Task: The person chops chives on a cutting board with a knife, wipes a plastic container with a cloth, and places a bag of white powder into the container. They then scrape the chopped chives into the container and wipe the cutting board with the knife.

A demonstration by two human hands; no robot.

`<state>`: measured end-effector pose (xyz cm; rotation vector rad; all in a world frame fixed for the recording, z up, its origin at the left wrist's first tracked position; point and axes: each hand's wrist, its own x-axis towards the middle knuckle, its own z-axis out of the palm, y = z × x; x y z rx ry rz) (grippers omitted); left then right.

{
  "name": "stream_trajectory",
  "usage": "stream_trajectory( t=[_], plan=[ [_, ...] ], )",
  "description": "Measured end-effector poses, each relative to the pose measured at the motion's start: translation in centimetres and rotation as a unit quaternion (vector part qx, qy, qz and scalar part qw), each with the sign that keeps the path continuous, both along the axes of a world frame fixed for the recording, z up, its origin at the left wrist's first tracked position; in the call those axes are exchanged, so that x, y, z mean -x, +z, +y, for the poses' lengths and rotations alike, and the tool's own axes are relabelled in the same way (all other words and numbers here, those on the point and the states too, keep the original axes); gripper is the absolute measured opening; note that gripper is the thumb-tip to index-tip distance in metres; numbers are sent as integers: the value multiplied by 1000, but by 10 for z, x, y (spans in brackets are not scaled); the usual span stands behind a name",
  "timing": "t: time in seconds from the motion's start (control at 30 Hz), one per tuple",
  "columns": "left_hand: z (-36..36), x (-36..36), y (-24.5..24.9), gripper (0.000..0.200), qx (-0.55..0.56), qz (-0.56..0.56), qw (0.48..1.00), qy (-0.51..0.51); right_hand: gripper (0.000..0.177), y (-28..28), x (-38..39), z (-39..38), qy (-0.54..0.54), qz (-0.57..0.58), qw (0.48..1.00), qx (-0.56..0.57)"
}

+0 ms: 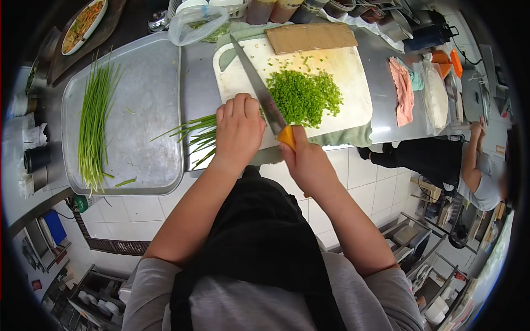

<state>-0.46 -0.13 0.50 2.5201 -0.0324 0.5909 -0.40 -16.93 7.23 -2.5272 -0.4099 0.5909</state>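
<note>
My left hand (240, 126) is closed over a bunch of green chives (199, 131) at the left edge of the white cutting board (353, 110). Their long ends stick out to the left, while the ends under my fingers are hidden. In my right hand (303, 157) is a kitchen knife (257, 84) with a yellow handle, its blade angled up and left across the board, close beside my left fingers. A heap of finely chopped chives (303, 96) lies right of the blade.
A metal tray (146, 118) on the left holds more whole chives (95, 121). Cardboard (312, 37) rests on the board's far edge, near a plastic bag (196, 23) and sauce containers (259, 11). A pink cloth (401, 91) lies right. Another person (475, 165) stands at far right.
</note>
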Motion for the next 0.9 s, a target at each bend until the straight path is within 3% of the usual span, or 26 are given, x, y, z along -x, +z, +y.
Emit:
stream_trajectory(
  t=[0.07,0.3,0.9],
  plan=[
    [-2,1,8,24,-67,6,997,30,33,4,-4,-7,1,3,1000,13],
    [-14,-16,4,22,-102,42,993,28,32,0,-26,-37,19,-31,999,40],
    [-15,-29,1,18,-20,6,999,29,24,21,-20,-12,73,-51,991,105]
  ],
)
